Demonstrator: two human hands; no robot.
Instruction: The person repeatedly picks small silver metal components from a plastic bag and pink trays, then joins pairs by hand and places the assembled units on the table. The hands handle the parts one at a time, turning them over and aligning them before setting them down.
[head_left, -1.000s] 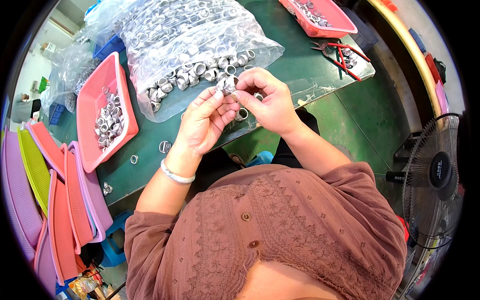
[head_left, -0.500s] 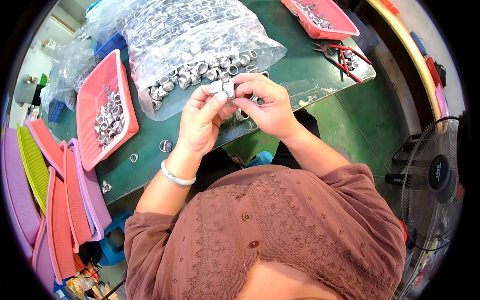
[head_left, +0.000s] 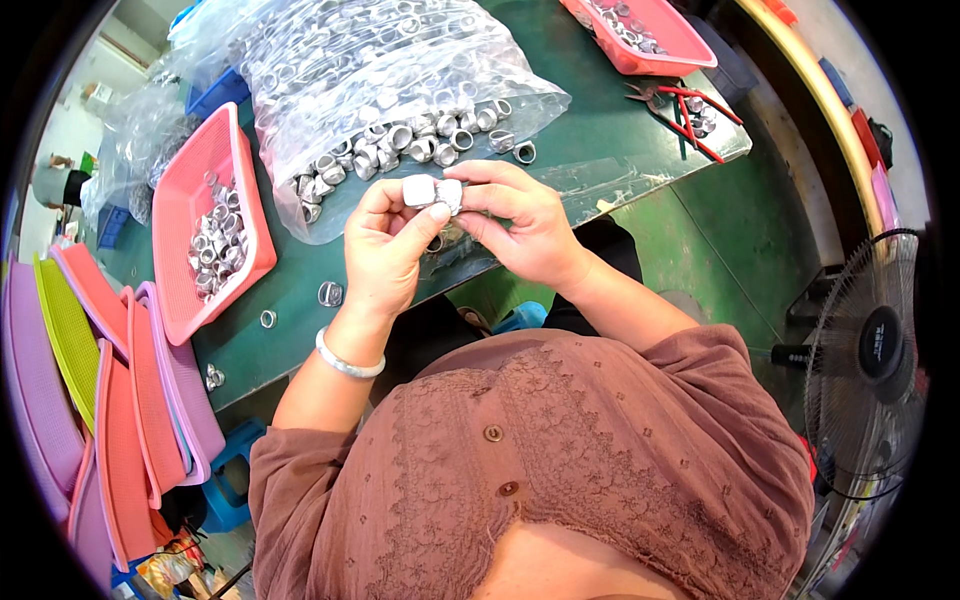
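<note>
Between thumb and fingers, my left hand (head_left: 385, 255) pinches a silver metal ring (head_left: 419, 191) whose square flat face is turned up. My right hand (head_left: 530, 225) has its fingertips closed on a second silver ring (head_left: 450, 196), partly hidden, touching or almost touching the first. Both hands are over the table's near edge. Just beyond them, loose silver rings (head_left: 400, 138) spill from the mouth of a clear plastic bag (head_left: 480, 60) full of rings. One separate ring (head_left: 524, 152) lies beyond my right hand.
A pink basket (head_left: 168, 250) with rings stands left on the green table (head_left: 250, 355), near a few loose rings (head_left: 330, 293). Another pink basket (head_left: 660, 68) and red-handled pliers (head_left: 686, 125) lie far right. Stacked colored baskets (head_left: 130, 440) stand left, a fan (head_left: 865, 350) right.
Both hands have shifted slightly left and turned the rings, so the left one's square face now shows fully. A ring beyond my right hand is now uncovered.
</note>
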